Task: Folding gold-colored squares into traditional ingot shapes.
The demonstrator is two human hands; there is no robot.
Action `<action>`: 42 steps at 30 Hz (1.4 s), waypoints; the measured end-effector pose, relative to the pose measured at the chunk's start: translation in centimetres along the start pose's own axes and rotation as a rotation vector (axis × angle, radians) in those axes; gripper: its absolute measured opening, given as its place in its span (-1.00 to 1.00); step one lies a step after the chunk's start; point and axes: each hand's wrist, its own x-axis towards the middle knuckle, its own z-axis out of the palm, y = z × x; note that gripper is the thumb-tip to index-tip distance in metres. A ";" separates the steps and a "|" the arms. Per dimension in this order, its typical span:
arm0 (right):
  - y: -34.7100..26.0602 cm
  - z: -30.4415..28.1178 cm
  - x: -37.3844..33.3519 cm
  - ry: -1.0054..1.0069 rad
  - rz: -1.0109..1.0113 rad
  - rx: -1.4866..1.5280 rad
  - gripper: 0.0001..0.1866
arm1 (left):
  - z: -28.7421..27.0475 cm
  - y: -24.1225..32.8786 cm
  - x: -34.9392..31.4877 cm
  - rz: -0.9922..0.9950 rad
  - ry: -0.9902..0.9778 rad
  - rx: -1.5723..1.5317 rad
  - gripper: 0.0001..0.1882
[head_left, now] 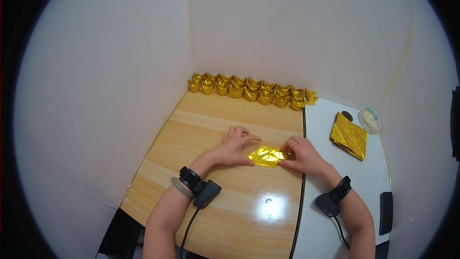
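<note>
A folded sheet of shiny gold foil paper [266,156] lies on the wooden tabletop, with a pointed left end. My right hand [304,156] pinches its right end between thumb and fingers. At the other end, the thumb of my left hand [230,147] touches the pointed tip. The left index finger reaches out above the paper, apart from the thumb, and that hand grips nothing.
Rows of folded gold foil ingots [237,89] line the back wall. On the white surface [330,201] to the right lie a stack of gold foil sheets [352,133], a dark round object [347,115], a pale coiled bundle [369,119] and a black bar [386,213]. Cables hang from both wrist devices.
</note>
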 end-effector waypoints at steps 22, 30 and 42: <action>-2.3 -0.5 0.6 -0.087 -0.155 -0.024 -0.69 | -0.1 4.2 0.7 0.264 -0.106 0.184 -0.61; -1.0 0.8 0.5 -0.020 -0.112 0.049 -0.78 | 0.7 3.4 0.6 0.102 -0.015 0.013 -0.74; -1.0 2.0 1.2 0.032 0.249 0.372 -0.76 | 1.2 2.4 1.4 -0.293 0.018 -0.190 -0.74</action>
